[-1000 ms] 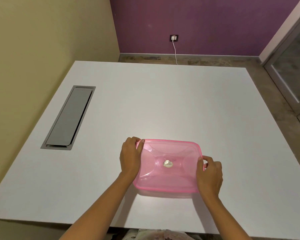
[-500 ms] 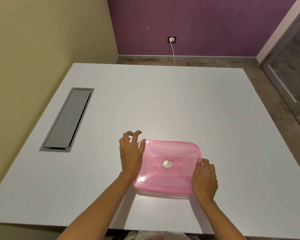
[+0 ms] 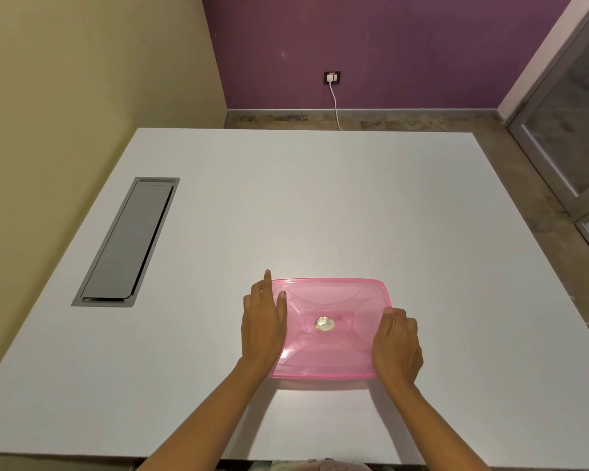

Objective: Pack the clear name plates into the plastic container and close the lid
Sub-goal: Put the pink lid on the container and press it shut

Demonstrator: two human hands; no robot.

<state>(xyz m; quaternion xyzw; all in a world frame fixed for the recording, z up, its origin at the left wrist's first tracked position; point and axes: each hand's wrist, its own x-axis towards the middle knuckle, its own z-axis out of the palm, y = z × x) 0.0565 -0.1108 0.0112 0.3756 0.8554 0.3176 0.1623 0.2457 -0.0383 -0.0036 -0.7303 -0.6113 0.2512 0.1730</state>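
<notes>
A pink see-through plastic container [image 3: 330,297] stands on the white table [image 3: 320,198] near its front edge, with its lid on and a round sticker [image 3: 324,323] at the lid's centre. No name plates can be made out through the lid. My left hand [image 3: 262,321] lies along the container's left edge with the fingers stretched out and the thumb resting on the lid. My right hand [image 3: 397,348] is curled over the lid's right front corner.
A grey cable hatch [image 3: 130,243] is set into the table at the left. Beyond the table are a purple wall with a socket [image 3: 332,77] and a hanging white cable, and a glass door [image 3: 565,130] at the right.
My left hand's fingers have let go of the container's back left corner and straightened out. My right hand has slid along the right edge toward the front corner.
</notes>
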